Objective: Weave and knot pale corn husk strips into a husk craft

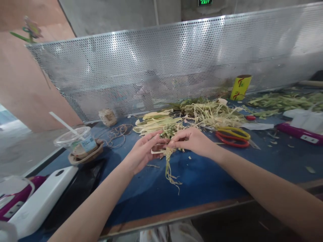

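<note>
Both hands meet around a small bundle of braided dried husk strips (168, 156), pale yellow-green, with loose ends hanging down toward the table. My left hand (148, 148) supports it from the left, fingers curled round its upper part. From the right, my right hand (188, 140) pinches the bundle between thumb and forefinger. Greenish leafy tufts (170, 129) show just above the fingertips. Behind the hands lie flat pale husk leaves (156, 122) and a heap of shredded husk strips (214, 112). Red-and-yellow-handled scissors (233, 137) rest right of my right hand.
A plastic cup with a straw (82, 141) sits in a cardboard holder at left, near coiled twine (118, 132). A white power bank-like block (42, 201) lies front left. A yellow tube (241, 88) stands before the perforated metal screen (161, 67). Purple power strips (300, 132) flank the blue table.
</note>
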`<state>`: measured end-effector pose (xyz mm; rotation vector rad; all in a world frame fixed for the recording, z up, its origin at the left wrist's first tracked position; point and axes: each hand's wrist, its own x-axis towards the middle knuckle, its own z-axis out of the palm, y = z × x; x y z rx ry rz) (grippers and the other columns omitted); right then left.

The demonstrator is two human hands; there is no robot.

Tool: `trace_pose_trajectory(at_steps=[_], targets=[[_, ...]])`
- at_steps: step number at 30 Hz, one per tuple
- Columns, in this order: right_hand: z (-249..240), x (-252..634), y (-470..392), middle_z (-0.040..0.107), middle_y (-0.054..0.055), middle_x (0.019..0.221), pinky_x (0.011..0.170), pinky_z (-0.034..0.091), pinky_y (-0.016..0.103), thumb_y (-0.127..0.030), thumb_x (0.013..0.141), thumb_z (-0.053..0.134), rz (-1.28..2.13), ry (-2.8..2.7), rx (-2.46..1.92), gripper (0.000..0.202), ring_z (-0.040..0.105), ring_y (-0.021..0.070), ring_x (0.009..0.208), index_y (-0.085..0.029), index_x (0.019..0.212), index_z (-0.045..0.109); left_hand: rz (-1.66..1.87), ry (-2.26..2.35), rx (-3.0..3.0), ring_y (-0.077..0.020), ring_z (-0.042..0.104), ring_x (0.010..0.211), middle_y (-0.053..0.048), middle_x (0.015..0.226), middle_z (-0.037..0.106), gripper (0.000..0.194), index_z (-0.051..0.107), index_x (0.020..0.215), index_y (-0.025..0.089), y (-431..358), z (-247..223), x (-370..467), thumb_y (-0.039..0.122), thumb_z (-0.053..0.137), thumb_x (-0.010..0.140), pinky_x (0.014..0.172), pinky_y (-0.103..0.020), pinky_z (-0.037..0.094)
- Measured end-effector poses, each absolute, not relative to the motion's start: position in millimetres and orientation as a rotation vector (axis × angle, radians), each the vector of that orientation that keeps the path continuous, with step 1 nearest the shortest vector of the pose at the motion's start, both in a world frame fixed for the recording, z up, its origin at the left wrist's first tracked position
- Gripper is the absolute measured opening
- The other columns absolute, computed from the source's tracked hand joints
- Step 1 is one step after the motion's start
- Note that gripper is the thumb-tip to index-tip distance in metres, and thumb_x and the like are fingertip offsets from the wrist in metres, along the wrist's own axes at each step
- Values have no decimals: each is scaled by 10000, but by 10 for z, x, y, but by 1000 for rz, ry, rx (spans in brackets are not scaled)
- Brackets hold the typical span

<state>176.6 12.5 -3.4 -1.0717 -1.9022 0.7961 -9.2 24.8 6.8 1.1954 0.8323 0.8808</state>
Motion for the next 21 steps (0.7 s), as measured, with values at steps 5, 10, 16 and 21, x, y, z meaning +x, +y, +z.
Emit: trace_pose_trajectory(at_steps=[5,10,16,21], targets=[[-70,1757,141,633,22,606,470,352,231,-419,678,622,795,-1812,-1105,272,500,107,514,-166,714,713,861,714,1220,-190,603,748,-126,1065,616,519,606,1026,184,219,-6,-90,452,691,590,603,-303,497],[-100,1728,148,672,40,699,562,422,248,-406,684,622,839,-1686,-1065,271,573,139,617,-157,750,707,1071,786,1302,-167,634,718,-65,792,697,444,649,922,155,203,-133,-1,290,773,518,723,-293,479],[-109,1653,89,675,40,730,545,419,251,-340,724,604,630,-1676,-1047,201,579,146,634,-169,677,699,1234,913,1429,-142,618,631,-27,662,681,369,631,890,127,163,-193,103,266,739,565,635,-268,495],[-106,1601,43,680,17,742,616,451,256,-204,723,602,419,-1669,-1029,122,605,155,727,-216,648,697,1332,905,1420,-100,559,522,9,664,635,558,499,1072,138,133,-167,142,239,727,573,490,-221,474]])
